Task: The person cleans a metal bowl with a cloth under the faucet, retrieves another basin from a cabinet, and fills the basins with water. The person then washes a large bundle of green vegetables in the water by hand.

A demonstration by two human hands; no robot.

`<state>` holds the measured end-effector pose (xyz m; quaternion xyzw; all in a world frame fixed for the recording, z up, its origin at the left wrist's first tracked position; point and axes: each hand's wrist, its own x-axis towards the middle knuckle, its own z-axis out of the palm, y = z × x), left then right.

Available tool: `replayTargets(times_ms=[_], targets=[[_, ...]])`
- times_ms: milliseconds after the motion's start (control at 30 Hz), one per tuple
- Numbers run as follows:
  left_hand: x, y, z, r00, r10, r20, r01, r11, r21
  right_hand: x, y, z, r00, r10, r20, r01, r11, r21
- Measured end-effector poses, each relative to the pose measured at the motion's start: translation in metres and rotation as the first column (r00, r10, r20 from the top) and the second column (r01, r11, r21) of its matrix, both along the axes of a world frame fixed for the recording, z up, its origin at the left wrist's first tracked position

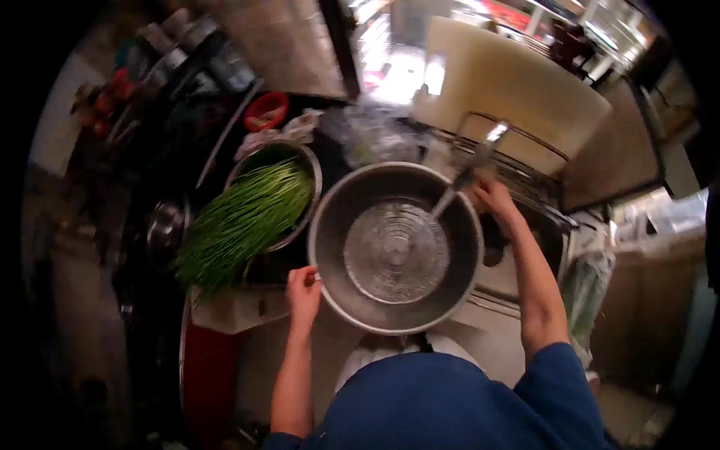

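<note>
A large round metal basin (320,225) is in front of my body, with ringed, rippled shine on its bottom that looks like shallow water. My left hand (303,294) has its fingers curled closed at the basin's left rim. At the upper right rim is my right hand (491,196), its fingers bent around the edge and partly blurred. Right beside it, a metal faucet (469,172) slants down, its spout end over the inside of the basin. To the left, long green stalks like chives (247,217) fill a metal bowl (315,169) and hang over its front.
A small red bowl (276,103) and crumpled clear plastic (379,135) lie behind. A pale upright board (510,71) and a wire rack (517,139) stand at the back. At right hangs a plastic bag of greens (589,289). A metal lid-like dish (166,225) sits at left.
</note>
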<state>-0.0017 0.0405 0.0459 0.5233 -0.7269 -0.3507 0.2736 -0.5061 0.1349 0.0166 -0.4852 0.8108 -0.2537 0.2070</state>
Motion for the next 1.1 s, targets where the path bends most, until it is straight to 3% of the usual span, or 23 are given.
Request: replayTargets(times_ms=[33, 67, 100, 133, 167, 200, 233, 267, 300, 367, 400, 433, 467, 500, 567, 633, 700, 733, 767, 900, 1000, 1100], targets=[[0.001, 0.001, 0.006, 0.994, 0.014, -0.110, -0.005, 0.997, 0.082, 0.002, 0.003, -0.020, 0.996, -0.040, 0.082, 0.048, 0.994, -0.101], [0.004, -0.003, 0.017, 0.997, -0.029, -0.074, 0.033, 0.997, 0.067, -0.016, 0.003, -0.059, 0.996, -0.005, 0.094, 0.021, 0.986, -0.163], [0.008, -0.009, 0.029, 0.998, -0.032, -0.049, 0.034, 0.998, 0.046, -0.003, 0.011, -0.040, 0.981, -0.081, 0.174, 0.104, 0.986, -0.127], [0.012, -0.019, 0.039, 0.998, -0.048, -0.026, 0.049, 0.998, 0.028, 0.012, 0.016, -0.010, 0.990, -0.056, -0.132, 0.041, 0.993, -0.112], [0.017, -0.033, 0.051, 0.999, -0.026, -0.028, 0.026, 0.999, -0.018, 0.026, 0.020, 0.013, 0.971, -0.131, -0.200, 0.111, 0.988, -0.109], [0.023, -0.050, 0.063, 0.999, -0.008, -0.036, 0.006, 0.998, -0.062, 0.042, 0.024, 0.038, 0.968, -0.231, -0.100, 0.226, 0.972, -0.061], [0.032, -0.073, 0.074, 0.999, 0.013, 0.036, -0.008, 0.992, -0.128, 0.056, 0.034, 0.049, 0.937, -0.251, -0.242, 0.238, 0.968, -0.080], [0.036, -0.094, 0.086, 0.999, 0.024, -0.048, -0.031, 0.987, -0.157, 0.074, 0.040, 0.066, 0.960, -0.194, -0.202, 0.200, 0.980, 0.009], [0.045, -0.123, 0.094, 0.999, 0.001, 0.041, 0.010, 0.963, -0.268, 0.097, 0.043, 0.085, 0.976, -0.145, -0.162, 0.162, 0.982, 0.094], [0.050, -0.178, 0.120, 0.978, -0.022, 0.206, 0.089, 0.943, -0.321, 0.151, 0.035, 0.113, 0.986, 0.033, 0.166, -0.039, 0.999, 0.036], [0.047, -0.204, 0.128, 0.968, -0.049, 0.247, 0.130, 0.937, -0.323, 0.176, 0.024, 0.118, 0.918, 0.067, 0.390, -0.092, 0.995, 0.047], [0.043, -0.231, 0.132, 0.955, -0.079, 0.287, 0.174, 0.930, -0.323, 0.206, 0.007, 0.131, 0.867, 0.113, 0.485, -0.135, 0.991, 0.010], [0.041, -0.261, 0.128, 0.928, -0.126, 0.352, 0.240, 0.922, -0.304, 0.237, -0.013, 0.129, 0.797, 0.181, 0.576, -0.121, 0.983, -0.141], [0.037, -0.290, 0.121, 0.894, -0.175, 0.413, 0.309, 0.908, -0.282, 0.263, -0.037, 0.134, 0.791, 0.256, 0.556, -0.184, 0.966, -0.182], [0.026, -0.343, 0.097, 0.789, -0.309, 0.531, 0.407, 0.910, -0.075, 0.316, -0.090, 0.116, 0.756, 0.288, 0.588, -0.109, 0.941, -0.320], [0.014, -0.377, 0.073, 0.694, -0.424, 0.583, 0.499, 0.866, 0.035, 0.357, -0.151, 0.092, 0.489, 0.233, 0.841, -0.006, 0.965, -0.264], [0.011, -0.401, 0.045, 0.615, -0.513, 0.599, 0.567, 0.816, 0.116, 0.387, -0.204, 0.085, 0.455, 0.118, 0.883, 0.073, 0.983, -0.169], [0.009, -0.412, 0.030, 0.591, -0.546, 0.594, 0.594, 0.793, 0.137, 0.397, -0.230, 0.040, 0.613, -0.013, 0.790, 0.115, 0.991, -0.073], [0.007, -0.419, 0.016, 0.564, -0.578, 0.589, 0.621, 0.768, 0.159, 0.405, -0.253, 0.001, 0.653, -0.106, 0.750, 0.220, 0.974, -0.054], [0.011, -0.434, -0.016, 0.583, -0.623, 0.521, 0.623, 0.755, 0.204, 0.416, -0.285, -0.009, 0.695, -0.461, 0.551, 0.529, 0.847, 0.041], [0.014, -0.433, -0.022, 0.530, -0.667, 0.524, 0.570, 0.737, 0.362, 0.420, -0.303, -0.032, 0.562, -0.620, 0.547, 0.619, 0.754, 0.219], [0.023, -0.442, -0.049, 0.529, -0.725, 0.440, 0.458, 0.681, 0.572, 0.436, -0.308, -0.038, 0.240, -0.637, 0.733, 0.581, 0.699, 0.418]])
